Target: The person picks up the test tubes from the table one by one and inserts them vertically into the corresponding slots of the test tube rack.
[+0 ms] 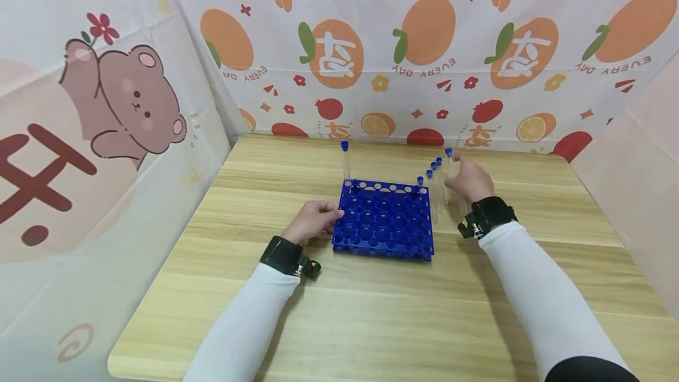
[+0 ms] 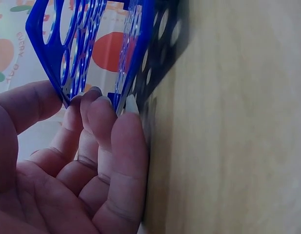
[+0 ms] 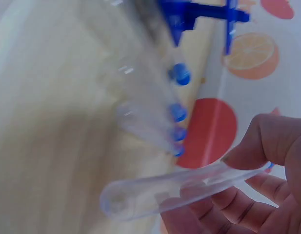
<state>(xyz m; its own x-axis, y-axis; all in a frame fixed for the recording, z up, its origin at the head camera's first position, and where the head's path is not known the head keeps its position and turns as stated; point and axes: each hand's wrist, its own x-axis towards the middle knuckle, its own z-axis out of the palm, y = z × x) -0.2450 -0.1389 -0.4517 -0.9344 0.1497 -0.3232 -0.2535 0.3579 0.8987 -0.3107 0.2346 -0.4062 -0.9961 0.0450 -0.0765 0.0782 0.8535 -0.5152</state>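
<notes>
At its left side, the blue test tube rack [image 1: 383,218] is held by my left hand [image 1: 313,221]. In the left wrist view the thumb lies on the rack's upper plate [image 2: 45,58], with the other fingers [image 2: 128,146] at its lower edge. My right hand [image 1: 472,180] pinches a clear, blue-capped test tube [image 3: 140,197] between thumb and fingers, right of the rack. Several more capped test tubes [image 1: 435,193] lie side by side along the rack's right end. One capped tube [image 1: 346,164] stands upright in the rack's back left corner.
The rack sits on a light wooden table [image 1: 339,323]. A fruit-print cloth [image 1: 398,93] hangs behind the table's back edge, and a bear-print cloth [image 1: 132,99] hangs along the left. Black wrist cameras [image 1: 283,257] are strapped over white sleeves [image 1: 249,317].
</notes>
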